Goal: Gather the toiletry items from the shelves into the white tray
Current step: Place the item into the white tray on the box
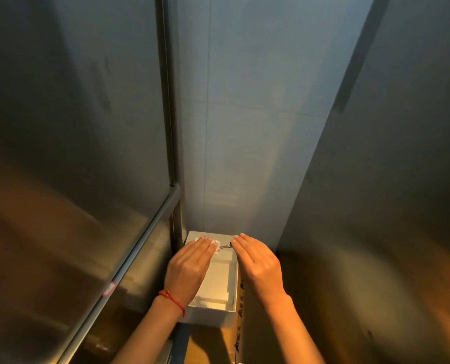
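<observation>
Small grey item (226,246) between fingertips, too blurred to identify.
</observation>
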`<act>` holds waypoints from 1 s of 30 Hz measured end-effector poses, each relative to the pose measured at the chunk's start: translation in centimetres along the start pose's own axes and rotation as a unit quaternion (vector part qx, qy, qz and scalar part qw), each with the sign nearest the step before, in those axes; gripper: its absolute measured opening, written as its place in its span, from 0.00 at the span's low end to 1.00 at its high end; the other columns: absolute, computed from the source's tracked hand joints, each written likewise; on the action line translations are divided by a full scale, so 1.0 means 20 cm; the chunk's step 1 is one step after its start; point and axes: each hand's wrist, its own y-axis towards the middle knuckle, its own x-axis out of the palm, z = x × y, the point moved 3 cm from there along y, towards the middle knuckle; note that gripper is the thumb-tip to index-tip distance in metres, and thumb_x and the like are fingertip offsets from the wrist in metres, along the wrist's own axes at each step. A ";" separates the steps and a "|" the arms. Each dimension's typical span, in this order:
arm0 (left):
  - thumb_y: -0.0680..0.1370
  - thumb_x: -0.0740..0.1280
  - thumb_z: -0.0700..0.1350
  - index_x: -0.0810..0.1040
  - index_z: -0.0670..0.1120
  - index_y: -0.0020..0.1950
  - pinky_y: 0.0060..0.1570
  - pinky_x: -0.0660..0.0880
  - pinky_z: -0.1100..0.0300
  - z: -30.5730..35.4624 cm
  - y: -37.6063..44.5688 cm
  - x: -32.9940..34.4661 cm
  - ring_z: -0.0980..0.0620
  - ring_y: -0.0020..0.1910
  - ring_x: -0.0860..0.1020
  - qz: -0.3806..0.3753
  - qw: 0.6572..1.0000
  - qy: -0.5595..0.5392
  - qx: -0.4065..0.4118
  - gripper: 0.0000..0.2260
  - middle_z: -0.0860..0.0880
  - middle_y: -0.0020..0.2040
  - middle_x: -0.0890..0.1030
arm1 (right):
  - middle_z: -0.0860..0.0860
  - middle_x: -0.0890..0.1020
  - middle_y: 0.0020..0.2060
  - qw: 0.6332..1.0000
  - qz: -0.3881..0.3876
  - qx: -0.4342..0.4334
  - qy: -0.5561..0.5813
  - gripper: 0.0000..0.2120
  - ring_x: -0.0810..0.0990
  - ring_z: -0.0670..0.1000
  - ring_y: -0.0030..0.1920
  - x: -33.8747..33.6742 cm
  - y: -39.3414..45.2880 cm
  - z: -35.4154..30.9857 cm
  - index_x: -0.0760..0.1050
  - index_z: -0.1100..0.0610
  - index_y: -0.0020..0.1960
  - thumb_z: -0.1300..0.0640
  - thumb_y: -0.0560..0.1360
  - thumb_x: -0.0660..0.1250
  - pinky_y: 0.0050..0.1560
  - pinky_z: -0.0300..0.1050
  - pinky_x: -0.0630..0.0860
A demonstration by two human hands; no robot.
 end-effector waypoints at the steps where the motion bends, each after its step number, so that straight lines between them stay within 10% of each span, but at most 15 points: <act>1: 0.52 0.84 0.39 0.84 0.39 0.49 0.40 0.81 0.50 -0.01 0.01 0.02 0.46 0.46 0.83 -0.002 1.000 0.001 -0.006 0.27 0.42 0.47 0.84 | 0.56 0.85 0.43 1.000 -0.004 0.001 0.006 0.20 0.85 0.54 0.45 0.02 0.00 0.03 0.84 0.62 0.45 0.62 0.55 0.83 0.45 0.47 0.81; 30: 0.49 0.84 0.40 0.84 0.38 0.48 0.41 0.80 0.51 -0.32 0.06 0.60 0.46 0.46 0.83 -0.059 0.998 -0.014 -0.032 0.28 0.42 0.47 0.84 | 0.56 0.85 0.44 0.995 -0.088 0.014 0.037 0.20 0.84 0.53 0.47 0.65 -0.15 0.34 0.84 0.62 0.46 0.64 0.55 0.82 0.48 0.47 0.80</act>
